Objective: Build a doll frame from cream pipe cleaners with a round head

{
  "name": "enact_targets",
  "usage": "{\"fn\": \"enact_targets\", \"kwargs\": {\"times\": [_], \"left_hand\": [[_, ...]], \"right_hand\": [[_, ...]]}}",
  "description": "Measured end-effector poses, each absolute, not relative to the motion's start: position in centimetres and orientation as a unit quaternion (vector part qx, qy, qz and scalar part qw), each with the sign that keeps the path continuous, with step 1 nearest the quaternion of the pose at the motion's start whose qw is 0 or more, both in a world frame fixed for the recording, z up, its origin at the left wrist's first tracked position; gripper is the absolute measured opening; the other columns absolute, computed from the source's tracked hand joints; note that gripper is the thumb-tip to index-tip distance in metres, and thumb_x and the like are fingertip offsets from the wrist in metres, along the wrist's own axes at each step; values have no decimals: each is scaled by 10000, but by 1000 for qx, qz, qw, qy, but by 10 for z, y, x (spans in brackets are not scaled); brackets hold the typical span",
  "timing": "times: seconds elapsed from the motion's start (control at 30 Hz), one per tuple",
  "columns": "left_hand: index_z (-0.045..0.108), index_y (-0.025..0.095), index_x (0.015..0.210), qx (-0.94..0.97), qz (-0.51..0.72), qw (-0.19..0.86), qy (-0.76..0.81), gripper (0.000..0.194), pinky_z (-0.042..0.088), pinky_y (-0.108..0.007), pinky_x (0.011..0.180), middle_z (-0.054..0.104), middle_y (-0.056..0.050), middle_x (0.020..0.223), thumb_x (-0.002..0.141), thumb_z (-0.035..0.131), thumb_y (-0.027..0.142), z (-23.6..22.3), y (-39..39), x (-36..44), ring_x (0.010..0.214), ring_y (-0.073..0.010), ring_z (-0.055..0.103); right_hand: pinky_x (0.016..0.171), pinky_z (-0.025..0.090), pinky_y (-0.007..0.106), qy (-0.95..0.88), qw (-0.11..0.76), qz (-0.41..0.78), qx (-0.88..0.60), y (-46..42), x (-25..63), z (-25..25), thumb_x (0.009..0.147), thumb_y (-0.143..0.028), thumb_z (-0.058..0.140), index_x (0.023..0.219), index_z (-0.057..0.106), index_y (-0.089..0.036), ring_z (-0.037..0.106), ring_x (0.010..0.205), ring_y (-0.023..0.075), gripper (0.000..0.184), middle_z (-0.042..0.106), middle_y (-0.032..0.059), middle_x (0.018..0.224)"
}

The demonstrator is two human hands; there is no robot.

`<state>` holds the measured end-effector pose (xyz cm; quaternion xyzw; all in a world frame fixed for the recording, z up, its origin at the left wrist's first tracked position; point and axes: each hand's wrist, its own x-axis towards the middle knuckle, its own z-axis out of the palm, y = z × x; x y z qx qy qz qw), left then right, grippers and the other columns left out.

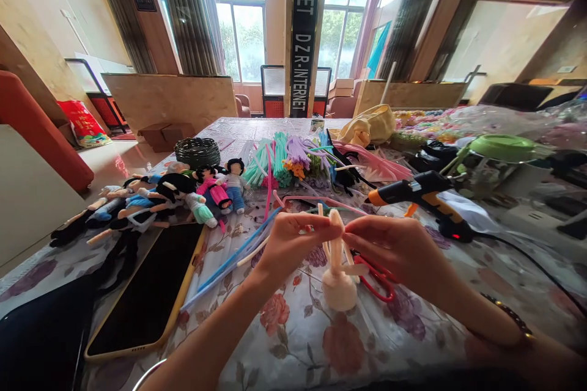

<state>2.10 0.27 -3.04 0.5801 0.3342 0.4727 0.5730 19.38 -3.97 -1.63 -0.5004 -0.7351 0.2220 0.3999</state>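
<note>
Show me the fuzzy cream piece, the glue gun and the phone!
Fuzzy cream piece [339,292]: head view, on its round end.
Glue gun [425,188]: head view, on its body.
Phone [149,287]: head view, on its screen.

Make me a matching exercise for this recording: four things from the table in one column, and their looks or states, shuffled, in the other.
Things:
1. Phone
2. Glue gun
3. Basket
4. Cream piece

Looks or states:
A. Round, dark and woven
B. Held by its upper part between the fingers of the left hand and right hand
C. Black and orange, with a small red light showing
D. Lying flat, screen dark, in a yellow case

Right pairs: 1-D, 2-C, 3-A, 4-B
</note>
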Motion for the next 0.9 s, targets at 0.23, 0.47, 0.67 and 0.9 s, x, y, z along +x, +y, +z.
{"fn": "enact_targets", "kwargs": {"times": [0.23, 0.47, 0.67, 0.9], "left_hand": [[754, 210, 675, 485, 614, 537, 315, 114, 464, -263, 732, 721, -7, 726, 571, 787, 243, -15, 20, 5, 700, -129, 615], [741, 199, 635, 375, 780, 392, 312, 170, 475, -234, 687, 696, 28, 655, 485, 820, 197, -3, 38, -13, 634, -93, 588], [744, 229, 658, 360, 789, 364, 340, 172, 475, -211, 692, 706, 34, 680, 503, 817, 209, -3, 44, -18, 673, -94, 602], [752, 189, 694, 428, 720, 374, 399, 213, 456, -235, 625, 672, 19, 614, 500, 817, 251, -19, 47, -13, 615, -107, 574]], "right_hand": [[630, 541, 279, -698, 450, 231, -506, -29, 206, -17, 759, -409, 652, 882, 696, -212, 669, 693, 177, 237, 719, 46, 804], [590, 511, 265, -671, 473, 218, -528, -13, 223, -18, 736, -396, 669, 872, 675, -201, 634, 625, 153, 238, 688, 27, 719], [670, 508, 286, -681, 466, 251, -506, 3, 233, -30, 762, -386, 645, 954, 657, -193, 632, 712, 157, 273, 673, 31, 779], [688, 514, 285, -707, 431, 257, -498, 7, 224, -38, 742, -331, 657, 931, 670, -164, 652, 732, 169, 252, 686, 41, 770]]}}
